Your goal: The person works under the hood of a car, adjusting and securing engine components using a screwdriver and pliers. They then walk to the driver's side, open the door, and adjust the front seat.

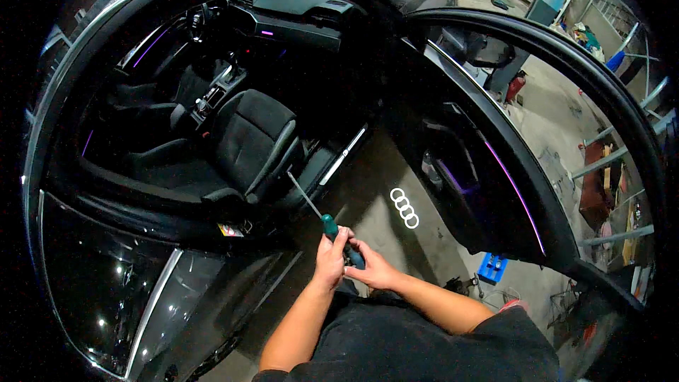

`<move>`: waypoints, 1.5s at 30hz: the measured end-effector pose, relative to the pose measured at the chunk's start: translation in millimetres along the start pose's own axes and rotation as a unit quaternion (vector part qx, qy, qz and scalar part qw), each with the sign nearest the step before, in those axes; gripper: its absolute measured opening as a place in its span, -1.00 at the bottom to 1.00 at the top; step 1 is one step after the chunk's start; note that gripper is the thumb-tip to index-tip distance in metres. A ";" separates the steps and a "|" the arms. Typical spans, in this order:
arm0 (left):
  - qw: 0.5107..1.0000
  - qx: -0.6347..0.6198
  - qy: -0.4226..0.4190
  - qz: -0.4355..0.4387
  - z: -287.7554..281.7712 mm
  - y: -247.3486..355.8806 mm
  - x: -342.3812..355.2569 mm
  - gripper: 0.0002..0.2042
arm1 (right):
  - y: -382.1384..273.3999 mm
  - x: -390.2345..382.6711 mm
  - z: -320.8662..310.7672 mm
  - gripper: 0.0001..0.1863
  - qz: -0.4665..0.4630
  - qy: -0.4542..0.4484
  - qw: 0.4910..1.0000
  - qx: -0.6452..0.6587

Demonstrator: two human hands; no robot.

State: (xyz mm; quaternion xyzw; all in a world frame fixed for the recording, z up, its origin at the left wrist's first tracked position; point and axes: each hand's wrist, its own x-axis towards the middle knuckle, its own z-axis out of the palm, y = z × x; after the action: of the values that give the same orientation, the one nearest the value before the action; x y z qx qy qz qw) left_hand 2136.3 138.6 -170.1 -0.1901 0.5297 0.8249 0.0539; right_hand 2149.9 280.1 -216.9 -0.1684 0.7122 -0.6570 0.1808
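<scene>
In front of my body, both hands are closed round a long-shafted screwdriver [328,221] with a green handle. My left hand [331,258] wraps the handle, and my right hand [373,269] grips its dark blue-green rear end. The thin metal shaft slants up and to the left, its tip in front of the side of the black front seat [256,143]. I cannot make out whether the tip touches anything. Below the shaft is the car's door opening, with a bright sill strip [344,153] on its edge.
The open car door [460,148] stands to my right, with a purple light line along it. Linked white rings of light [404,209] shine on the floor. A blue tray [492,267] lies near the door's lower edge. A red fire extinguisher [516,87] stands beyond the door.
</scene>
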 end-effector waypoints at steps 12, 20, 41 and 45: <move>0.941 0.332 -0.027 0.058 -21.2 -5.9 224.8 -0.40 | 34.8 185.9 -94.6 -0.73 0.214 0.003 0.975 0.063; 0.657 0.632 0.342 0.227 -221.9 -6.1 452.2 -0.30 | 197.1 363.0 -168.8 -0.58 0.168 0.049 0.937 -0.301; 0.610 0.561 0.362 0.427 -318.3 -24.6 485.5 -0.42 | 494.4 782.8 -183.2 -0.42 -0.093 0.080 0.827 -0.548; 0.647 0.503 0.341 0.460 -324.8 -24.2 492.3 -0.47 | 490.9 800.7 -193.3 -0.35 -0.043 0.106 0.844 -0.523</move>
State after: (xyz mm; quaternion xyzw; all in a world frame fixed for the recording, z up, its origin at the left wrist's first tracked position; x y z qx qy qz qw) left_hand 1772.7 -196.7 -492.3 -0.1342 0.8637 0.2272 -0.4293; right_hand 1353.2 106.1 -721.4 -0.1979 0.9572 -0.2076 -0.0390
